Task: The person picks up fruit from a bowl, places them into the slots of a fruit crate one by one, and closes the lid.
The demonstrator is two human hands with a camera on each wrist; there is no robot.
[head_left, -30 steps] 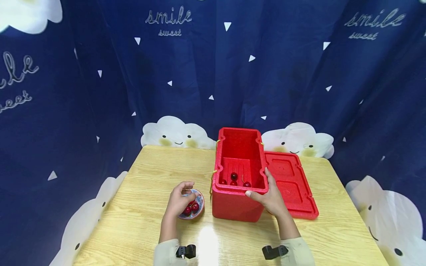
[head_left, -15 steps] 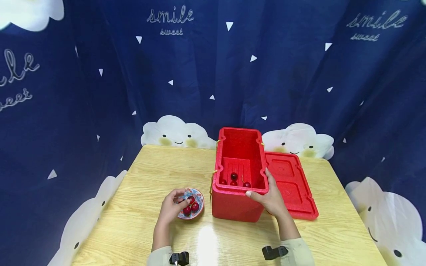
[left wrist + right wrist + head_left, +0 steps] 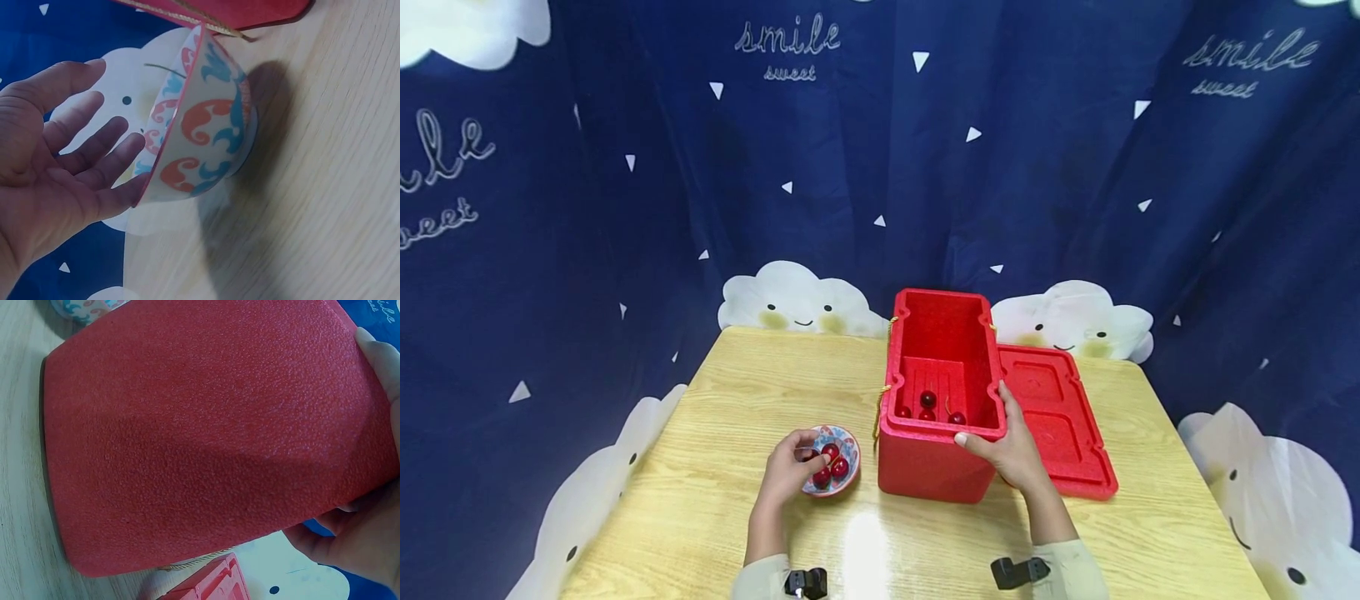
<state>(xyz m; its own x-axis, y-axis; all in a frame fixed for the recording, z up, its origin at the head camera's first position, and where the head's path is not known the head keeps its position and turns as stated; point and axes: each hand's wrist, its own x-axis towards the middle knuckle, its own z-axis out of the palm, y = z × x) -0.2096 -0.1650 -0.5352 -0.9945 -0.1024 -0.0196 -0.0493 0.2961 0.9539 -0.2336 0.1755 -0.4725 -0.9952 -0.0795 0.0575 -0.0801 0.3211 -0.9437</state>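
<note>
My left hand (image 3: 786, 471) is at the left side of a small patterned bowl (image 3: 206, 125), its fingers loosely bent over the rim. The left wrist view shows nothing between thumb and fingers. Several dark red cherries lie in the bowl; one cherry (image 3: 839, 467) is on its right side, and another is partly covered by the fingers. My right hand (image 3: 1017, 446) grips the near right corner of an uncovered red foam box (image 3: 936, 467), thumb on the front rim and fingers along the side. Several more cherries rest on the box floor at the near end, including a dark cherry (image 3: 928, 399).
A red lid (image 3: 1060, 425) lies flat on the wooden table (image 3: 760, 375), right of the box. Yellow cord (image 3: 880, 408) hangs at the box's left side, close to the bowl. Behind the table hangs a dark blue curtain (image 3: 820, 225) with clouds.
My left hand has shifted left from over the bowl toward its left rim, uncovering more of the bowl and cherries. The right hand and the box have stayed in place.
</note>
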